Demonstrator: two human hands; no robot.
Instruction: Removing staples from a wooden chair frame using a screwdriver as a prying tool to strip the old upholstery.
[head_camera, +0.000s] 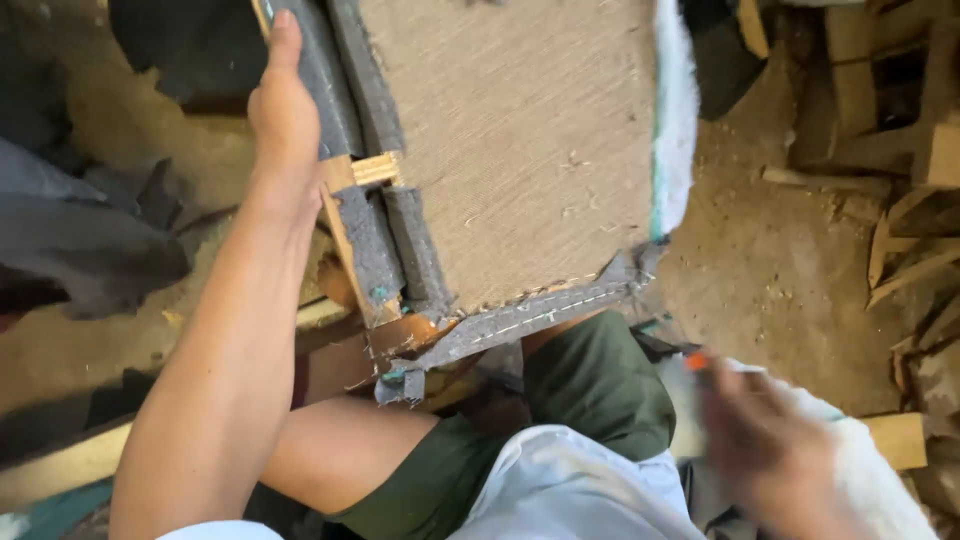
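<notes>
Overhead, the left hand (283, 120) lies flat, fingers extended, along the tan fabric-covered wooden frame (520, 150)'s grey-felt edge; the blurred right hand (770, 450)'s grip is unclear.

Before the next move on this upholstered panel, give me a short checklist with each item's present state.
1. Left hand steadies the upholstered panel at its edge: ok.
2. Panel rests against the knee: ok.
3. Grey felt strip lies flat along the lower edge: not ok, its corner hangs loose.
4. Right hand in clear view: not ok, blurred.
5. Orange-tipped thing at the right hand firmly gripped: cannot tell.
</notes>
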